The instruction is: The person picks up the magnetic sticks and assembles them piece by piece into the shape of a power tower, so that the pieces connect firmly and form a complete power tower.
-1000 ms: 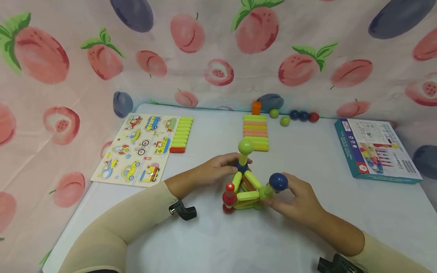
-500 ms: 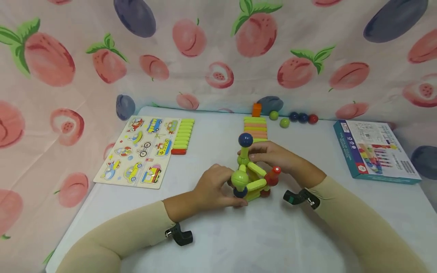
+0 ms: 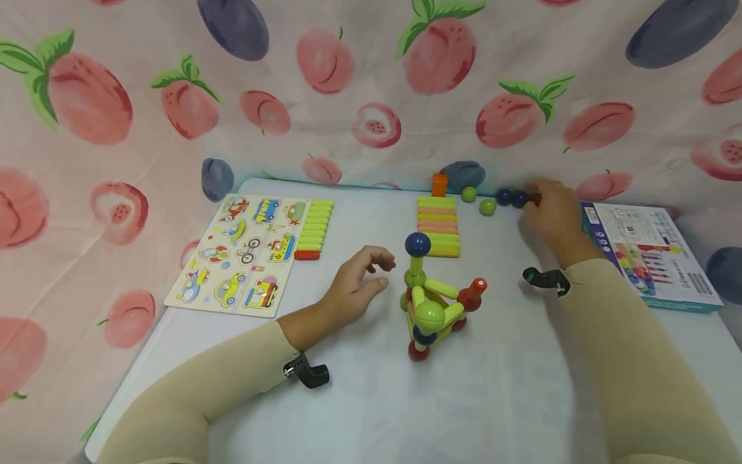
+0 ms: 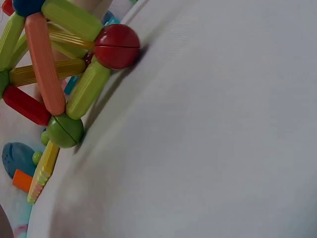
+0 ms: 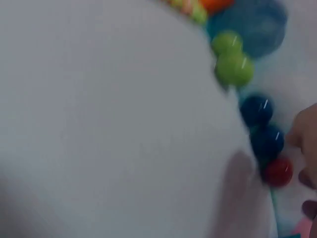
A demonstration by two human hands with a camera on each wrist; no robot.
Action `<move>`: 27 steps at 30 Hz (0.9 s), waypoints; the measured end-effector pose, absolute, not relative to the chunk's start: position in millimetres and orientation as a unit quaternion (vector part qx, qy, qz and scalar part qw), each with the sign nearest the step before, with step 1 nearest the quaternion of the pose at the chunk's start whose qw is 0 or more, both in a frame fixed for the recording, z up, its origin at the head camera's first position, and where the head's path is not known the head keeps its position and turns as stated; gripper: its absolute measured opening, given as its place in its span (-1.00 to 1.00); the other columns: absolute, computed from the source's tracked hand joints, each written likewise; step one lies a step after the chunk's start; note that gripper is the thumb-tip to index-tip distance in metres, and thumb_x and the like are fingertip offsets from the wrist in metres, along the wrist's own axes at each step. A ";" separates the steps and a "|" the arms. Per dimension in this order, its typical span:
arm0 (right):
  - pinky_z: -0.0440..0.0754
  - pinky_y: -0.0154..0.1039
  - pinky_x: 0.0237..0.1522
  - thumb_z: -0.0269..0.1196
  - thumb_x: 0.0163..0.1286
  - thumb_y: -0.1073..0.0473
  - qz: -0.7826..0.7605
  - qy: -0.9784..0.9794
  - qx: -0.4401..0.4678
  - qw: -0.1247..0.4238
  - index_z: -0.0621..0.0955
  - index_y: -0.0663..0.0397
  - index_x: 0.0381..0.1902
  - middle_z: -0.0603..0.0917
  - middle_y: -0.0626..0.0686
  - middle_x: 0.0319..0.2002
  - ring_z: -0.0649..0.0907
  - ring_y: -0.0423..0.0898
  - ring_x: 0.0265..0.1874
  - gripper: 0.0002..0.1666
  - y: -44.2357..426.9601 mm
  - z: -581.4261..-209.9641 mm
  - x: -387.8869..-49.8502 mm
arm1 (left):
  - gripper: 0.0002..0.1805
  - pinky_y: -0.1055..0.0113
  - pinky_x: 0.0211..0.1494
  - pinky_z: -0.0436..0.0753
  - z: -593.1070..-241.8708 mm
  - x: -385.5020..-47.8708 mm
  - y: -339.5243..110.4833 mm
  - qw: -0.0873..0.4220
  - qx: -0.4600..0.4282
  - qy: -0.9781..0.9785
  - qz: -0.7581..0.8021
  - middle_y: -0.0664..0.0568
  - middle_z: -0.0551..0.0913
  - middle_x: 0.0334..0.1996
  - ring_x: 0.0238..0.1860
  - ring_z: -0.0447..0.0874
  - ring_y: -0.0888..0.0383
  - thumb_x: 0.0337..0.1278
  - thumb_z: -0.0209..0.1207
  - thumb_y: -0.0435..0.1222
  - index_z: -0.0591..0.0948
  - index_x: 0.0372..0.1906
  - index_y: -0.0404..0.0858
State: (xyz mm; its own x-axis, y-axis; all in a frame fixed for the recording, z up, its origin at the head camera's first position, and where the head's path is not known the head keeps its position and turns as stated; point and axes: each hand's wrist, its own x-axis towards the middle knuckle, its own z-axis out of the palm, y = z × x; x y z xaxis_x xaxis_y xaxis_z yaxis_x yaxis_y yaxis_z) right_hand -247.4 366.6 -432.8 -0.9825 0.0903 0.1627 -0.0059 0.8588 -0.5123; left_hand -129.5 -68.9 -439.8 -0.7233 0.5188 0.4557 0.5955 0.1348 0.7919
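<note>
R hand (image 3: 553, 216) has gone from stick tower (image 3: 430, 316) to upper R of frame; round red ball (image 5: 278, 172) sits just L of it. Can't tell if that grip's clamped. L hand (image 3: 352, 289), by tower: fingers apart, nothing held.

Mostly Beige, a Little Black

The left sleeve (image 3: 203, 386) and the right sleeve (image 3: 623, 348) are long, plain and beige, and they fit closely near the wrist. At the sleeve ends are small black cameras; the left camera (image 3: 313, 376) and the right camera (image 3: 543, 279) each show a small silvery part. The left hand (image 3: 355, 288) and the right hand (image 3: 554, 216) are bare.
</note>
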 end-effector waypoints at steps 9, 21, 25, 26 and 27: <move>0.46 0.25 0.16 0.09 0.63 -0.05 0.256 -0.960 -0.097 0.057 0.49 0.29 0.36 0.58 0.39 0.16 0.51 0.31 0.08 -0.41 374.3 -426.7 -235.5 | -0.46 -0.02 0.39 0.52 -439.4 -143.0 -46.2 -0.052 -0.438 -0.707 -0.552 -0.16 0.64 0.23 0.27 0.57 -0.01 0.38 -0.01 -0.37 0.39 0.42 -0.37; 0.57 -0.26 0.33 0.36 0.43 0.47 0.633 -0.678 0.366 0.076 0.59 0.51 0.18 0.74 0.19 0.09 0.69 0.01 0.18 -0.60 262.4 -372.9 -83.9 | -0.57 0.13 0.41 0.55 -440.7 -143.6 -43.5 -0.082 -0.436 -0.700 -0.560 -0.15 0.69 0.23 0.22 0.66 0.06 0.54 -0.02 -0.33 0.48 0.36 -0.37; 0.57 -0.29 0.29 0.36 0.29 0.62 0.603 -0.717 0.343 0.068 0.63 0.44 0.16 0.75 0.14 0.06 0.69 -0.04 0.14 -0.53 254.2 -373.8 -75.7 | -0.58 0.12 0.40 0.56 -440.7 -142.5 -43.6 -0.085 -0.436 -0.697 -0.563 -0.18 0.68 0.24 0.22 0.66 0.03 0.55 -0.01 -0.35 0.49 0.37 -0.39; 0.57 -0.30 0.29 0.37 0.31 0.61 0.604 -0.718 0.337 0.077 0.63 0.45 0.16 0.76 0.13 0.06 0.69 -0.04 0.14 -0.55 253.1 -373.5 -74.8 | -0.58 0.12 0.40 0.56 -440.7 -142.4 -43.2 -0.086 -0.436 -0.696 -0.564 -0.18 0.68 0.25 0.22 0.66 0.02 0.55 0.00 -0.35 0.49 0.37 -0.39; 0.57 -0.31 0.29 0.38 0.33 0.57 0.611 -0.714 0.332 0.090 0.63 0.47 0.16 0.76 0.13 0.07 0.69 -0.04 0.14 -0.57 252.0 -372.7 -73.9 | -0.58 0.13 0.40 0.56 -440.4 -142.2 -42.8 -0.088 -0.437 -0.695 -0.564 -0.18 0.68 0.25 0.22 0.66 0.02 0.56 -0.01 -0.35 0.49 0.37 -0.39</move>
State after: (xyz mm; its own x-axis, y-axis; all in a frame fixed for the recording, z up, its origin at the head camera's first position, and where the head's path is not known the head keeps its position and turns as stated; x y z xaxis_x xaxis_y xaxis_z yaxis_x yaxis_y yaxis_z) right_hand -73.9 252.0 -372.7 -0.7636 -0.3635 0.5337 -0.5835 0.0344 -0.8114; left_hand -142.2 -42.8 -440.4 -0.6029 0.7067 0.3702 0.5075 -0.0183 0.8615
